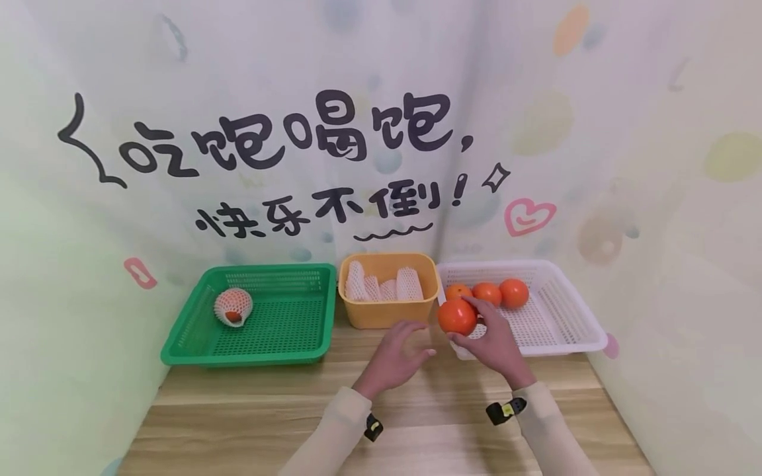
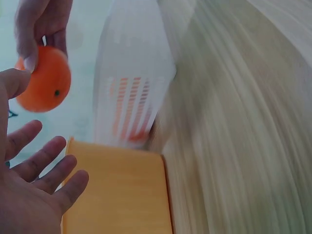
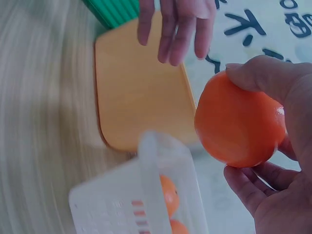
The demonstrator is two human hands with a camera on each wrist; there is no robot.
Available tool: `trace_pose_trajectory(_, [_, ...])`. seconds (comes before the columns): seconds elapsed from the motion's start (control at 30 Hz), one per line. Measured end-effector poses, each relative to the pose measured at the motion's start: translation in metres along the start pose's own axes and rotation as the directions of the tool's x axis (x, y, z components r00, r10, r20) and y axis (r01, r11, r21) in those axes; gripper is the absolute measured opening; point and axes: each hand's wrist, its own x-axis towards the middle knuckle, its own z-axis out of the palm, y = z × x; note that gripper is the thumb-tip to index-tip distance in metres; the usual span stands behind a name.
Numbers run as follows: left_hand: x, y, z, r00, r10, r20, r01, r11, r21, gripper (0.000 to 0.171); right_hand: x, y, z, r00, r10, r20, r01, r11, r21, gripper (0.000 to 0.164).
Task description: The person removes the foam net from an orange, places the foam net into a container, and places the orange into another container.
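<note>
My right hand [image 1: 499, 342] holds an orange [image 1: 457, 317] between thumb and fingers, raised at the left end of the white basket [image 1: 559, 320]. In the right wrist view the fruit's smooth skin shows bare, and the left wrist view shows its small green stem end. My left hand [image 1: 394, 360] is a little to the left, fingers spread and thumb apart, with nothing in it. Behind the held orange, three more oranges [image 1: 514, 293] lie in the white basket. White foam net sleeves [image 1: 409, 284] stand in the yellow bin [image 1: 389, 315] just beyond my left hand.
A green basket [image 1: 274, 360] stands on the left, with one fruit in a foam net [image 1: 233, 307] inside. All three containers line up along the back of the wooden table [image 1: 411, 423], against a printed curtain [image 1: 286, 59]. Side walls close in at left and right.
</note>
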Motion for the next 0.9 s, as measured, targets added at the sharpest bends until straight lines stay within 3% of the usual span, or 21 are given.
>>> trace_pose_trajectory(0.1, [0.003,0.004,0.015,0.998,0.067,0.001,-0.067,0.997,0.041,0.053,0.005,0.009,-0.006,1.000,0.008,-0.010,-0.008,1.000,0.001,0.079])
trace_pose_trajectory(0.4, [0.026,0.011,0.053,0.982,0.171,0.085,-0.184,0.967,0.178,0.051,0.016,0.033,-0.029,0.993,0.119,0.014,-0.119,0.993,-0.020,0.075])
trace_pose_trajectory(0.57, [0.036,0.011,0.063,0.971,0.198,0.136,-0.232,0.924,0.305,0.043,0.024,0.046,-0.038,0.991,0.131,0.022,-0.129,0.989,-0.078,0.075])
trace_pose_trajectory(0.7, [0.043,0.014,0.068,0.959,0.230,0.168,-0.276,0.894,0.353,0.031,0.028,0.059,-0.046,0.991,0.136,0.006,-0.135,0.985,-0.109,0.073])
trace_pose_trajectory(0.9, [0.047,0.018,0.075,0.949,0.293,0.117,-0.315,0.861,0.399,0.021,0.034,0.078,-0.063,0.972,0.231,0.033,-0.225,0.967,-0.120,0.075])
